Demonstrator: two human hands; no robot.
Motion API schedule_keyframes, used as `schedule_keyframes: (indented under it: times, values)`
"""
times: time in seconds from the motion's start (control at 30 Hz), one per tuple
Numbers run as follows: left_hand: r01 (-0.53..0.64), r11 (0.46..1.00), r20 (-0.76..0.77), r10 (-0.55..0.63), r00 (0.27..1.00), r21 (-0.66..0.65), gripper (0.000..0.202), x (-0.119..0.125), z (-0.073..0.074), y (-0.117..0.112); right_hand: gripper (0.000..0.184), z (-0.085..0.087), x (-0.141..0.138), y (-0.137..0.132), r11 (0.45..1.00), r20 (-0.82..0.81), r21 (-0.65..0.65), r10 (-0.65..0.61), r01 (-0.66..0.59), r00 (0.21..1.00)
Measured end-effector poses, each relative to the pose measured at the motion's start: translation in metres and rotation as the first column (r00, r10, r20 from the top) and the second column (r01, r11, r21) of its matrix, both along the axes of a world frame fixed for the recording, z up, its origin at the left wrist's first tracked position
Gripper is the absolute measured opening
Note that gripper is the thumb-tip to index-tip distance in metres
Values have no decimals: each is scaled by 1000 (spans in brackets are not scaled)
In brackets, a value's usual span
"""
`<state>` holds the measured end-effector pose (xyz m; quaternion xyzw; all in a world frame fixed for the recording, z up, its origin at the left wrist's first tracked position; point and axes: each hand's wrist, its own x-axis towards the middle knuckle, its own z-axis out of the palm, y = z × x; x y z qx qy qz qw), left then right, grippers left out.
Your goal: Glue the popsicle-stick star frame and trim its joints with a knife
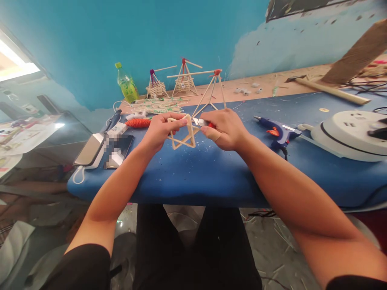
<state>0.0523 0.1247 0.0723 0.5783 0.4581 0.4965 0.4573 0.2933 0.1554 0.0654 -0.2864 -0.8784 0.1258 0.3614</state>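
My left hand (pixel 159 129) pinches a small frame of pale wooden sticks (pixel 183 137), held upright just above the blue table (pixel 211 177). My right hand (pixel 225 128) is closed round a small red-handled cutter (pixel 203 122), whose metal tip touches the frame's right edge. Just behind the hands stands a taller tripod of thin sticks (pixel 211 90) with a red top.
A blue glue gun (pixel 276 131) lies to the right, beside a white round socket unit (pixel 350 135). At left are two phones (pixel 104 149), an orange spool (pixel 138 123) and a bundle of sticks (pixel 157 106). Behind stand two stick models (pixel 171 84) and a green bottle (pixel 127 85).
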Motion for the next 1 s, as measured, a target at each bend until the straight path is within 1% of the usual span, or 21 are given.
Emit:
schedule_keyframes:
  times: [0.1, 0.13, 0.2, 0.23, 0.27, 0.3, 0.33, 0.37, 0.4, 0.43, 0.5, 0.53, 0.57, 0.63, 0.73, 0.87, 1.0]
  values:
    - [105, 990, -184, -121, 975, -98, 31, -6, -3, 5, 46, 1, 0, 1, 999, 1, -49, 5, -5, 1000]
    - [113, 987, -257, -139, 956, -110, 29, -8, -4, 7, 43, 1, 0, 1, 997, 2, -75, 18, -18, 1000]
    - [67, 994, -385, -96, 918, -89, 27, -11, -7, 11, 39, 2, 1, 1, 991, 12, -122, 50, -48, 999]
    - [23, 998, -424, -43, 905, -51, 22, -12, -8, 12, 37, 3, 1, 2, 988, 24, -141, 62, -59, 998]
    - [-29, 999, -434, 33, 900, 15, 16, -12, -8, 13, 36, 3, 1, 2, 986, 37, -156, 73, -66, 997]
    - [-75, 992, -411, 112, 905, 105, 8, -12, -8, 14, 36, 3, 1, 3, 983, 48, -169, 80, -71, 996]
    - [-109, 973, -353, 176, 919, 202, 5, -12, -7, 13, 36, 3, 1, 3, 981, 54, -180, 86, -75, 995]
    - [-124, 952, -270, 203, 941, 280, 9, -11, -6, 12, 36, 2, 1, 3, 979, 53, -188, 92, -80, 994]
    - [-112, 940, -185, 179, 966, 322, 13, -10, -4, 10, 37, 2, 0, 3, 977, 48, -194, 100, -89, 994]
    - [-73, 941, -111, 116, 987, 330, 17, -8, -2, 8, 38, 2, 0, 3, 975, 41, -196, 111, -101, 993]
    - [52, 960, -24, -48, 999, 276, 30, -4, 1, 2, 39, 1, -1, 3, 970, 27, -204, 138, -129, 990]
    - [98, 963, -4, -101, 995, 249, 38, -2, 2, -1, 39, 1, -2, 3, 967, 22, -211, 152, -144, 988]
    - [124, 965, 3, -129, 992, 231, 44, 1, 3, -4, 39, 1, -2, 2, 962, 19, -222, 165, -156, 986]
    - [121, 971, 9, -126, 992, 205, 47, 6, 2, -8, 39, 1, -4, 1, 955, 14, -241, 181, -173, 983]
    - [78, 980, 22, -83, 996, 182, 38, 10, -1, -11, 38, 0, -4, 0, 951, 14, -249, 196, -186, 981]
    - [58, 974, 21, -64, 998, 219, 27, 10, -1, -10, 39, 0, -4, 0, 944, 6, -256, 218, -209, 976]
    - [46, 959, -29, -39, 999, 279, 21, 10, 0, -10, 40, -2, -4, 1, 927, -46, -293, 230, -233, 972]
